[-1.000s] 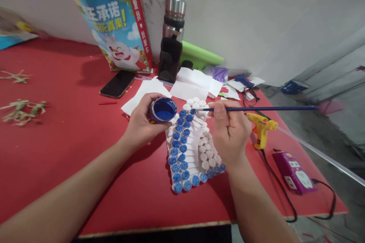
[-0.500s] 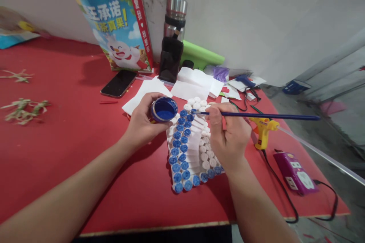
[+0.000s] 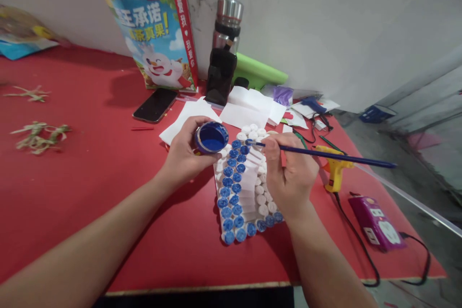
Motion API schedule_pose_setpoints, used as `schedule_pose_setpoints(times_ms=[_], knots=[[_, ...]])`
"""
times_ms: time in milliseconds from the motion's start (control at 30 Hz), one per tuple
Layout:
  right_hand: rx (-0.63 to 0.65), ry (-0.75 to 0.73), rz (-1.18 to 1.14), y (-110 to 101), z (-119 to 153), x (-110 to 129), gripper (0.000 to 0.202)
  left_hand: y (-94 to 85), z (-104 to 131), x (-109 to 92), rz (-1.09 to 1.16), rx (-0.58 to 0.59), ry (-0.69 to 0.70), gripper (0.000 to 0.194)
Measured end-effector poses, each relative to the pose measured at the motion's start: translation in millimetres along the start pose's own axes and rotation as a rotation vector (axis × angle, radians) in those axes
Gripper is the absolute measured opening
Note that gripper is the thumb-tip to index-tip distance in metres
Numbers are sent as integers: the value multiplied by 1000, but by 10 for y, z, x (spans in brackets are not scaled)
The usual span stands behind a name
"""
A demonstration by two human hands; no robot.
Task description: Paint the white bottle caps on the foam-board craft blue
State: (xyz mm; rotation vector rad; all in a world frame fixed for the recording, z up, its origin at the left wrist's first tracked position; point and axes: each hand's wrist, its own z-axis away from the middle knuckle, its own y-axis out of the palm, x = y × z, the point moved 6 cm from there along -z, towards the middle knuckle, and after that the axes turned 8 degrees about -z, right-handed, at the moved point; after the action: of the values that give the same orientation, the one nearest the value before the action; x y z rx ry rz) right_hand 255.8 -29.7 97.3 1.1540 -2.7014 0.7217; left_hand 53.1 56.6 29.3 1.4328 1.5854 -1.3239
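Note:
My left hand (image 3: 186,151) is closed round a small open jar of blue paint (image 3: 211,138), its mouth tilted toward me. Between the fingers of my right hand (image 3: 290,168) is a long dark blue paintbrush (image 3: 342,156). The brush tip touches a rolled disc near the top of the blue rows. Beneath both hands lies a board of rolled paper discs (image 3: 236,188), blue along the left side and bottom, white at the top and right. A folded white paper strip (image 3: 248,180) runs down its middle. My right hand hides part of the board's right side.
On the red table (image 3: 162,250) behind stand a printed bag (image 3: 155,33) and a bottle (image 3: 227,24), near a phone (image 3: 155,105) and white papers (image 3: 247,106). At right lie a yellow glue gun (image 3: 335,173) and a purple box (image 3: 377,224) with cords. Straw pieces (image 3: 41,137) lie left.
The brush's back end has tipped lower, while its tip stays at the upper blue discs. The whole view has shifted slightly, with most things appearing a little further right.

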Motion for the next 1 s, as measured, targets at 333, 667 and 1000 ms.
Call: schedule_pose_setpoints(times_ms=[333,667,1000], knots=[[17,-33,5,8,13,28,13,9,5,-6,36,9,-17,62],[-82,35,-71,-25,-7,13,15,0,12,-25,23,6,-18,61],[56,33,60,-207,-77,339,10,-87,-49,84,52,-79,19,63]])
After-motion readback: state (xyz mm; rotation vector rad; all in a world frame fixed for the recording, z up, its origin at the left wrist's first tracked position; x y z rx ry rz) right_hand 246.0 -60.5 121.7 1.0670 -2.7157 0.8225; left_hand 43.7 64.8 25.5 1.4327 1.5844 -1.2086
